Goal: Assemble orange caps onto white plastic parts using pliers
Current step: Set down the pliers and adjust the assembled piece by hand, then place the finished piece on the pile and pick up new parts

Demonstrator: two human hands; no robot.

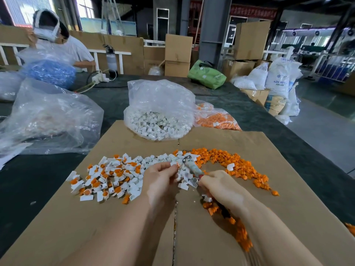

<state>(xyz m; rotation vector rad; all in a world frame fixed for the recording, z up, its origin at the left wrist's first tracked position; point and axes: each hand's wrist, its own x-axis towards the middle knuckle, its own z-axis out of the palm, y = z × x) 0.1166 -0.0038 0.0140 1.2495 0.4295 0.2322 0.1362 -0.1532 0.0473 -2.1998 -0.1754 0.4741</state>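
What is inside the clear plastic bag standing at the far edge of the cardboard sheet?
The clear bag holds a heap of loose white plastic parts, visible through its open mouth and thin wall. Whatever lies deeper under that heap is covered.

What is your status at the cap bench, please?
Left hand pinching a white part with orange cap. Right hand gripping the pliers, tip beside that part. Loose parts piled around; nothing blocking.

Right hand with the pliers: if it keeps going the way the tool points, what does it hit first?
Probably the mixed white parts just beyond the pliers tip; the right hand aims up-left. Depth is unclear.
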